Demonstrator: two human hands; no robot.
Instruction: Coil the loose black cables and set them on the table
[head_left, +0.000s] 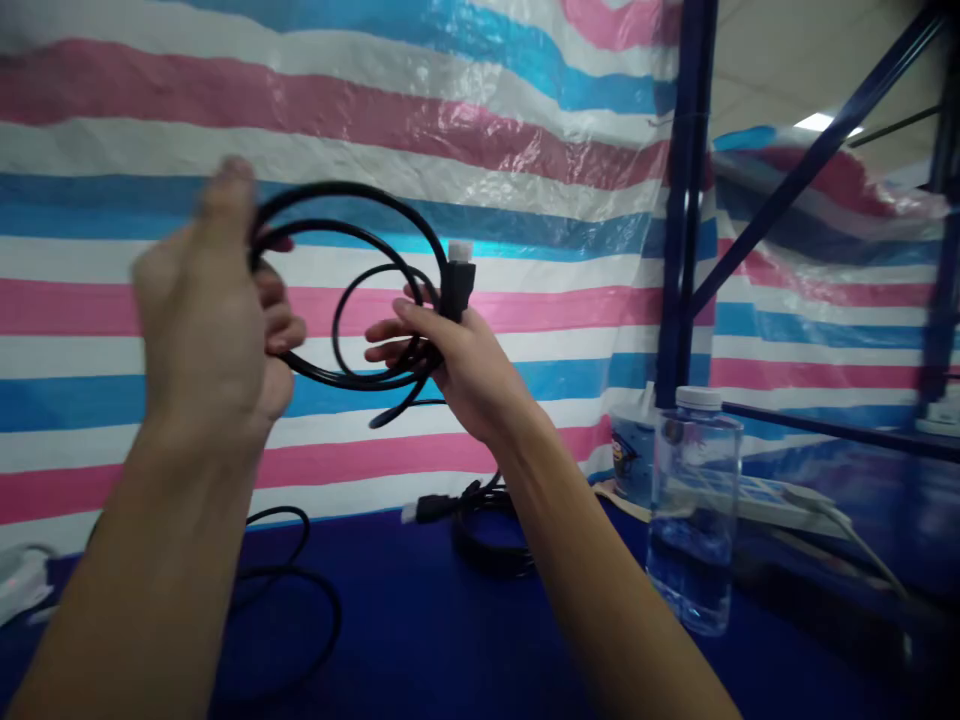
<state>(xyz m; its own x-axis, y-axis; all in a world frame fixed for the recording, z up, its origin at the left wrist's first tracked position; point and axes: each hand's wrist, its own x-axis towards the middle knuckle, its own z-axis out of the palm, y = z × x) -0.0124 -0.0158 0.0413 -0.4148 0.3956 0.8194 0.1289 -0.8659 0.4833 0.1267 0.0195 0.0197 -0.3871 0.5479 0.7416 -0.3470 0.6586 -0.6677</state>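
A black cable (352, 190) is looped in the air between my two hands. My left hand (217, 300) is closed around the left side of the loops, its thumb raised and a little blurred. On the right, my right hand (457, 350) grips the loops and the black plug (456, 285), which points upward with a pale cap on its tip. A short stretch of cable hangs below my right fingers. Under my left forearm, more black cable (330, 610) curves over the blue table.
A second coiled black cable (491, 555) with a plug lies at the table's back. To the right stand a clear water bottle (694, 530), a cup (632, 460) and a white power strip (787, 505). Striped sheeting (375, 450) hangs behind, beside a blue metal post (682, 220).
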